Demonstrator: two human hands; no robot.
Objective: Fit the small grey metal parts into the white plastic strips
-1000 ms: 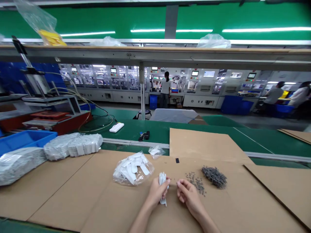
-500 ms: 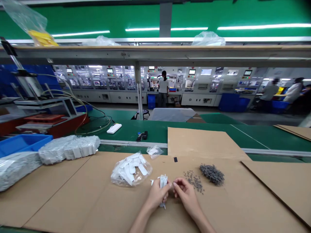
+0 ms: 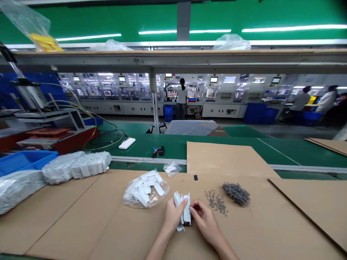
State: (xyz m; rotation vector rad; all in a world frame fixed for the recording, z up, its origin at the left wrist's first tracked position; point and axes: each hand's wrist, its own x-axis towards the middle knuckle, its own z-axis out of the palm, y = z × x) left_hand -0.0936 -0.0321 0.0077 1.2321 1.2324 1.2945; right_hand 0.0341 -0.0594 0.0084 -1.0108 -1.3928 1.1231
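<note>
My left hand [image 3: 173,216] and my right hand [image 3: 203,218] meet over the cardboard sheet [image 3: 81,216] in front of me. A small bunch of white plastic tags [image 3: 182,209] stands between them, gripped by my left fingers, with my right fingertips pressed against its right side. Just left of my hands lies a clear bag of larger white tags [image 3: 145,190]. To the right are a heap of small grey pellets [image 3: 236,194] and a looser scatter of them [image 3: 215,202]. A small clear bag [image 3: 172,168] and a black chip [image 3: 195,177] lie farther ahead.
A green conveyor belt [image 3: 141,142] runs beyond the cardboard, carrying a white oblong device [image 3: 127,143] and a small dark tool [image 3: 158,151]. Silver packs [image 3: 77,168] and a blue tray [image 3: 24,160] sit at left. A co-worker [image 3: 182,99] stands among machines far behind.
The white bunch has spread wider, showing more tags, and it sits slightly lower. My right hand now presses against its side. The view has shifted only slightly.
</note>
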